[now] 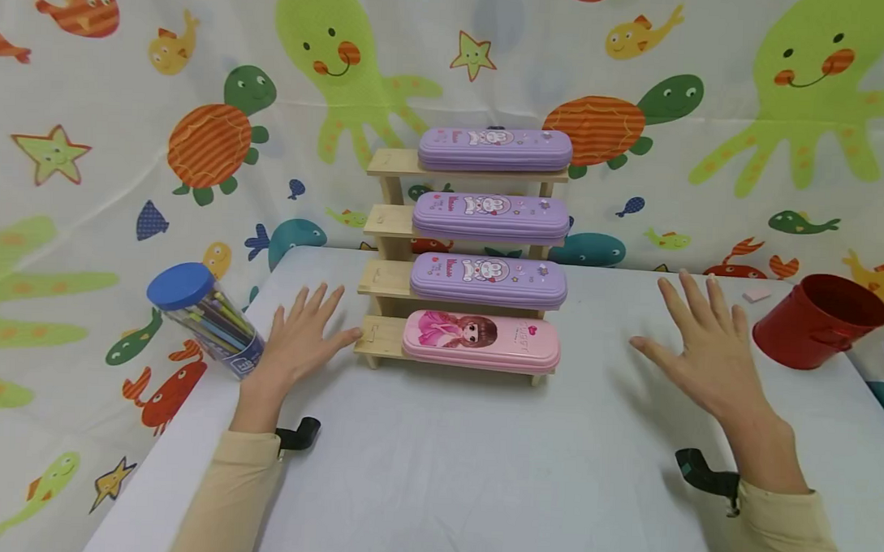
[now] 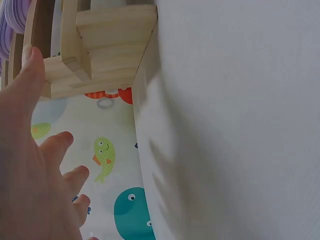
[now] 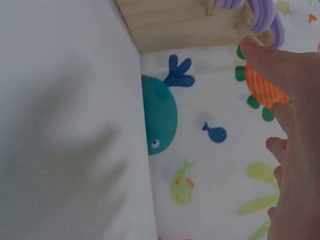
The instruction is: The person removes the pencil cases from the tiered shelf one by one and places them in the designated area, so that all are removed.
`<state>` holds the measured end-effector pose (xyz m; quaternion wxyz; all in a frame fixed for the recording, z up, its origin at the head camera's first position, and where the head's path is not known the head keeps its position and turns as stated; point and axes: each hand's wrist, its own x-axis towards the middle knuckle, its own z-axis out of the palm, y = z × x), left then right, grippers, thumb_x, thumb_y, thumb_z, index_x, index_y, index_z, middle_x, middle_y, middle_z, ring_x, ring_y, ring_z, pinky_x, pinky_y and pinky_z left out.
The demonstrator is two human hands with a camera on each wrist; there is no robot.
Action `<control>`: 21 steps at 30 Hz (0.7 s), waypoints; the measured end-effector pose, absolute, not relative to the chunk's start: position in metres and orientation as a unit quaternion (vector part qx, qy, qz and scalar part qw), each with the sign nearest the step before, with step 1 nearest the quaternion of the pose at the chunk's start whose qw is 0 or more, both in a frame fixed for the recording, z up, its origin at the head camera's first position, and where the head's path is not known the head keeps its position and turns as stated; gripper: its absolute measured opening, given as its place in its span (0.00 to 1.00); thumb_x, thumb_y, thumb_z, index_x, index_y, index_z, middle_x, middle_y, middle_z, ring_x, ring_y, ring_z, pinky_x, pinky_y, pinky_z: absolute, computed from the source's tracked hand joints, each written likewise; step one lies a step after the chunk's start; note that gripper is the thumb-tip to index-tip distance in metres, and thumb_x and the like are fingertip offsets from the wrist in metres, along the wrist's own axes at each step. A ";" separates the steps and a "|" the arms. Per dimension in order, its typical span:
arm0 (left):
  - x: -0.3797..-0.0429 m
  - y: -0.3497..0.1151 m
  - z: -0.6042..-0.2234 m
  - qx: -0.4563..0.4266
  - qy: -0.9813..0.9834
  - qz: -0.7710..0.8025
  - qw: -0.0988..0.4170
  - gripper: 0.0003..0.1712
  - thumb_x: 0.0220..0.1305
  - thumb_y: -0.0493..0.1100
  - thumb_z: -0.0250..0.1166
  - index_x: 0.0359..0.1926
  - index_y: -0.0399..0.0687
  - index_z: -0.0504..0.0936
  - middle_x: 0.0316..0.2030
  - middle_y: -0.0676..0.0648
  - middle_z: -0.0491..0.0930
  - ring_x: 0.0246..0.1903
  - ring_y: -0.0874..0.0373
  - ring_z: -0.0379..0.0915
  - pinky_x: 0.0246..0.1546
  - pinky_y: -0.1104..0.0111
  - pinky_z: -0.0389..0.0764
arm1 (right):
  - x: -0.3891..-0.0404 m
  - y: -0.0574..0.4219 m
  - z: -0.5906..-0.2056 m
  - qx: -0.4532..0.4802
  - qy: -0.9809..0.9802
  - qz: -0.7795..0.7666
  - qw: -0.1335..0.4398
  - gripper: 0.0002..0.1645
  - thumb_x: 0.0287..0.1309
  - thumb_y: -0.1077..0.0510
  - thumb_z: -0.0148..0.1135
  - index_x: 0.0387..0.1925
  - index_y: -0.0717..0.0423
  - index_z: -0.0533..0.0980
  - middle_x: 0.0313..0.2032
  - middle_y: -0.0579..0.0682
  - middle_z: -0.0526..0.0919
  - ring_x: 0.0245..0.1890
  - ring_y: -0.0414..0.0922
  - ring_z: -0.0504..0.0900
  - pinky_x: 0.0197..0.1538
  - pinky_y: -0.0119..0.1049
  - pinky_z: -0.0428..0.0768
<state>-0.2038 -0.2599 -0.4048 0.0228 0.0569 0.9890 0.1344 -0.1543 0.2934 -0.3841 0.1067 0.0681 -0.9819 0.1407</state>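
Observation:
My left hand [image 1: 293, 340] is spread, palm down, with its thumb tip right by the left end of a stepped wooden rack [image 1: 381, 336]. In the left wrist view the thumb overlaps the rack's wood [image 2: 115, 30]. My right hand [image 1: 713, 350] hovers with fingers spread over the table to the right, holding nothing; its shadow falls on the cloth. On the rack's bottom step lies a pink pencil case [image 1: 516, 343] with a doll picture. Three purple pencil cases, the lowest [image 1: 515, 283], the middle [image 1: 517, 219] and the top one [image 1: 519, 152], lie on the steps above.
Left of my left hand leans a clear jar [image 1: 224, 329] of pens with a blue lid [image 1: 182, 286]. A red bucket [image 1: 791, 329] stands at the right, with a small pale pink block [image 1: 756, 294] near it. A sea-animal curtain [image 1: 448, 89] hangs behind the white table [image 1: 464, 472].

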 end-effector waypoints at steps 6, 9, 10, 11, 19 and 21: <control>-0.206 -0.257 -0.409 0.067 0.987 0.144 0.022 0.54 0.61 0.82 0.43 0.80 0.64 0.43 0.80 0.44 0.40 0.79 0.38 0.29 0.72 0.33 0.32 | -0.150 0.278 -0.375 0.096 -0.977 0.152 0.114 0.55 0.61 0.30 0.57 0.79 0.39 0.42 0.80 0.46 0.34 0.80 0.55 0.26 0.74 0.66 0.25; -0.205 -0.254 -0.410 0.074 0.987 0.143 0.024 0.53 0.62 0.81 0.43 0.80 0.64 0.44 0.80 0.44 0.41 0.79 0.38 0.30 0.72 0.33 0.33 | -0.148 0.270 -0.371 0.112 -0.974 0.159 0.114 0.55 0.60 0.31 0.59 0.79 0.40 0.44 0.80 0.48 0.37 0.80 0.56 0.28 0.75 0.66 0.26; -0.205 -0.254 -0.410 0.075 0.987 0.142 0.025 0.52 0.62 0.81 0.43 0.79 0.64 0.44 0.80 0.44 0.41 0.79 0.38 0.30 0.72 0.33 0.34 | -0.148 0.267 -0.370 0.118 -0.973 0.162 0.113 0.55 0.60 0.31 0.60 0.79 0.40 0.45 0.80 0.50 0.38 0.80 0.56 0.29 0.75 0.66 0.27; -0.205 -0.253 -0.411 0.077 0.987 0.140 0.025 0.52 0.62 0.81 0.43 0.79 0.64 0.44 0.80 0.44 0.42 0.79 0.38 0.31 0.72 0.33 0.34 | -0.147 0.264 -0.369 0.123 -0.972 0.166 0.111 0.55 0.59 0.32 0.61 0.79 0.40 0.46 0.80 0.51 0.39 0.80 0.57 0.30 0.75 0.66 0.28; -0.206 -0.247 -0.416 0.084 0.986 0.138 0.036 0.53 0.62 0.81 0.42 0.80 0.62 0.45 0.80 0.44 0.45 0.78 0.37 0.35 0.72 0.33 0.36 | -0.142 0.239 -0.362 0.174 -0.961 0.189 0.101 0.55 0.56 0.37 0.68 0.78 0.37 0.50 0.79 0.52 0.48 0.80 0.57 0.39 0.76 0.66 0.36; -0.207 -0.245 -0.417 0.084 0.986 0.140 0.037 0.53 0.62 0.81 0.43 0.80 0.62 0.45 0.79 0.44 0.45 0.78 0.38 0.35 0.72 0.33 0.36 | -0.141 0.234 -0.361 0.189 -0.957 0.192 0.105 0.54 0.56 0.38 0.68 0.78 0.36 0.51 0.79 0.52 0.50 0.80 0.57 0.42 0.76 0.65 0.37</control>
